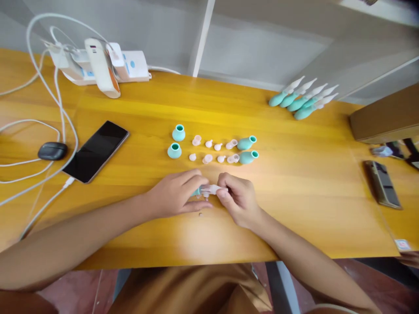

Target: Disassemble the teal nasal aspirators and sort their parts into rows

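Yellow wood fills most of the frame, a table (294, 209) backed by a grey wall. At upper left we see a power strip (98, 65) with white cables trailing down past a dark earbud case (52, 151) and a black phone (95, 151). Low in the middle, our left hand (175, 195) is closed around the teal bulb end of a small aspirator (207, 190), while our right hand (238, 198) pinches its clear tip between thumb and fingers; the piece sits just above the tabletop between both hands. Just above them lie four loose teal bulbs (178, 133) and two rows of small clear parts (214, 150), not yet joined. At upper right, five finished aspirators (301, 99) lie side by side. By our judgement, about half remains. Another phone (381, 183) lies at far right.
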The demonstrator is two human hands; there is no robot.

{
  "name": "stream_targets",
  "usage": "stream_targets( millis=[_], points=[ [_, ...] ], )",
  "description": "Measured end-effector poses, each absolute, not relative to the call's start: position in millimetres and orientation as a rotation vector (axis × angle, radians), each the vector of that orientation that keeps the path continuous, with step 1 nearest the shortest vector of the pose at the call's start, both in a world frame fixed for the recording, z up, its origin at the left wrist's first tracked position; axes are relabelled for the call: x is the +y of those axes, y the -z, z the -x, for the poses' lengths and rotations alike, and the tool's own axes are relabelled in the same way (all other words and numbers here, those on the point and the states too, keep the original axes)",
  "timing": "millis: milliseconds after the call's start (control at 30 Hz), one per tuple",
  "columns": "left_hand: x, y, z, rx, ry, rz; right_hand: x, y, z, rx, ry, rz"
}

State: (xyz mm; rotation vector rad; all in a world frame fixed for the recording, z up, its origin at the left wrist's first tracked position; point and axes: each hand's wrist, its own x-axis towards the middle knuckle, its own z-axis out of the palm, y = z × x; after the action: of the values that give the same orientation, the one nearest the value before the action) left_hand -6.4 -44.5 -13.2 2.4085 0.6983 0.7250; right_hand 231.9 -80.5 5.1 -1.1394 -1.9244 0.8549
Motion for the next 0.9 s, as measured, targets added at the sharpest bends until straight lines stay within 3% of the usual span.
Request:
stream_targets(
  millis=[233, 533, 767, 900],
  points=[
    [-43.2, 14.8, 7.6, 0.580, -0.644, -2.579, -84.2, 3.3, -231.7, -1.981, -0.929, 1.015],
    [-42.2, 10.5, 6.5, 0.482, -0.733, -2.591, -89.3, 13.7, -245.0, -1.716, -1.364, 0.866],
    [-40.8, 12.3, 7.6, 0.535, -0.730, -2.680, -69.7, -3.9, -258.7, -2.225, -0.679, 1.035],
    [-40.5, 11.6, 7.4, 0.569, -0.653, -2.784, -64.6, 2.3, -256.7, -2.419, -0.560, 1.164]
  ],
)
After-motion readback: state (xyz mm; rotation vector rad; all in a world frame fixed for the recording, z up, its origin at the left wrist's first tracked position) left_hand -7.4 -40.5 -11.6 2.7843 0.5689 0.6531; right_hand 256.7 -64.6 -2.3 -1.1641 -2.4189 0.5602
